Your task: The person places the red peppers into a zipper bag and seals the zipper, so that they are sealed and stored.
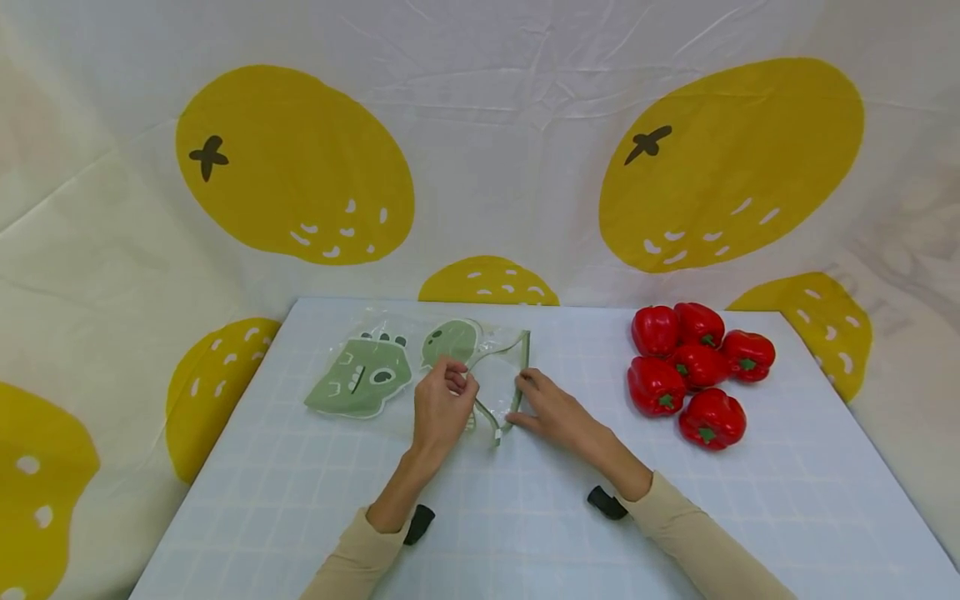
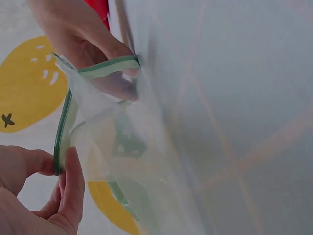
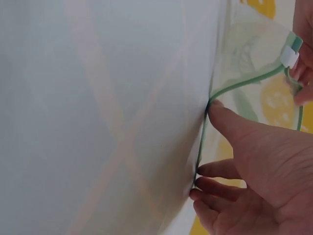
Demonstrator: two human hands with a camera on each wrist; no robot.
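In the head view, both forearms, in beige sleeves (image 1: 356,554), reached forward over the table (image 1: 247,492) and converged on a clear zip bag (image 1: 396,375) with green printed creatures. The bag lay left of the peppers (image 1: 699,367), its mouth facing right. The left hand (image 1: 444,407) was raised at the mouth with its fingers curled in, though its exact hold was hard to read from there. The right hand (image 1: 557,412) slanted inward, thumb and fingers spread along the green strip (image 1: 524,354) at the bag's opening. The six red peppers stood well apart from the bag.

The left wrist view gave what the head view hid: the left thumb and fingers pinched one green-edged lip, held away from the other so that the mouth gaped. Of the peppers, only a red sliver showed.

In the right wrist view, the right thumb and fingertips touched the opposite lip at separate points, close against the table; whether they grasped it or merely pressed, I could not tell. A white slider (image 3: 289,57), tiny in the head view, showed large here beside the partly visible left hand.
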